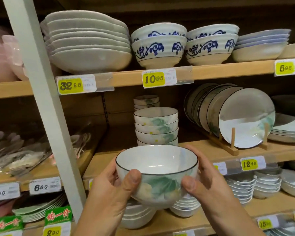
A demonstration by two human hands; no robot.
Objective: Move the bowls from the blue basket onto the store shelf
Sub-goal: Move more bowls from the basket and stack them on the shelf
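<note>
A white bowl with a thin black rim and a green leaf pattern is held upright in front of the middle wooden shelf. My left hand grips its left side with the thumb on the front wall. My right hand holds its right side the same way. Just behind and above the bowl stands a stack of matching bowls on the shelf, with a smaller stack further back. The blue basket is out of view.
Black-rimmed plates lean in a wooden rack right of the stack. The upper shelf holds white dishes and blue-patterned bowls. A white upright post stands left. Small stacked dishes fill the lower shelf. There is bare shelf left of the stack.
</note>
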